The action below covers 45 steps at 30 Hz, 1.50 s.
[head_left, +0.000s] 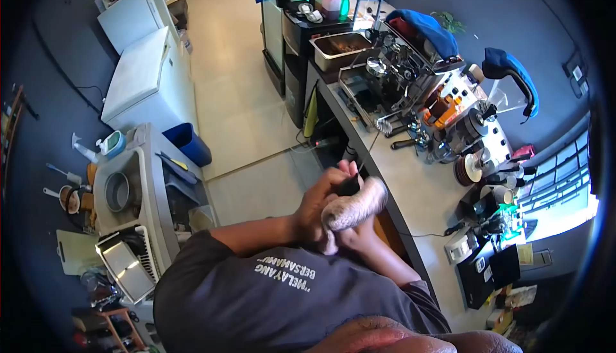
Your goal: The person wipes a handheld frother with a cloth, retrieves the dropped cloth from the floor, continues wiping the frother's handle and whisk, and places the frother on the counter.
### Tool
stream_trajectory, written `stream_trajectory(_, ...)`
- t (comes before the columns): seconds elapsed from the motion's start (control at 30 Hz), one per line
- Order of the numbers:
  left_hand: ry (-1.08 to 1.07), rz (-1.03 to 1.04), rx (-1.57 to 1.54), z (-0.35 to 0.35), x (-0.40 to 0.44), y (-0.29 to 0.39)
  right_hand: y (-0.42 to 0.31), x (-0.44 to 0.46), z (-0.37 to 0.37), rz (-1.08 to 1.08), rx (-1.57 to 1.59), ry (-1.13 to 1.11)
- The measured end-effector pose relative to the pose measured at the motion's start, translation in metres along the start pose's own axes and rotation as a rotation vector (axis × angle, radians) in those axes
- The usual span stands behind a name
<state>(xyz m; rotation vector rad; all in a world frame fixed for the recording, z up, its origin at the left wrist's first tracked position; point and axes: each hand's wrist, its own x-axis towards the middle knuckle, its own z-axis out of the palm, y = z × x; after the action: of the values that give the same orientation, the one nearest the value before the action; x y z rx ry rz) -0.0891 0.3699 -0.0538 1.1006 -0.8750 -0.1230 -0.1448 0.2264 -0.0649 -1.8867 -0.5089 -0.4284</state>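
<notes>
Black-handled tool (350, 187) held before the chest, beside the tabletop (410, 189); its handle is clamped by the left hand's (313, 204) fingers. Right hand (351, 237) partly covered by pale cloth (360, 206); finger closure cannot be told.

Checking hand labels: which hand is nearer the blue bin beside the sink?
Left. The left hand is on the side of the cloth facing the blue bin; the right hand, partly hidden by the cloth, is farther away, toward the counter.
</notes>
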Motion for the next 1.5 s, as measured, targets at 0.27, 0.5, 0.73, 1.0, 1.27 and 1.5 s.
stream_trajectory(0.27,0.056,0.013,0.074,-0.062,-0.058,0.038,-0.045,0.063,0.075,-0.275,-0.171,0.023)
stream_trajectory(0.5,0.316,-0.1,0.073,-0.177,-0.083,0.088,-0.069,0.089,0.21,-0.225,-0.164,-0.007)
stream_trajectory(0.73,0.345,-0.015,0.111,-0.202,-0.101,0.102,-0.068,0.112,0.244,0.127,0.131,-0.037)
stream_trajectory(1.0,0.206,0.047,0.17,-0.19,-0.101,0.096,-0.037,0.071,0.221,-0.02,-0.156,-0.014)
stream_trajectory(1.27,0.134,-0.038,0.05,-0.115,-0.06,0.039,-0.015,0.012,0.165,0.339,-0.065,0.142)
stream_trajectory(1.5,-0.225,-0.315,-0.17,0.038,-0.052,-0.022,-0.026,-0.048,0.004,0.136,0.199,0.717)
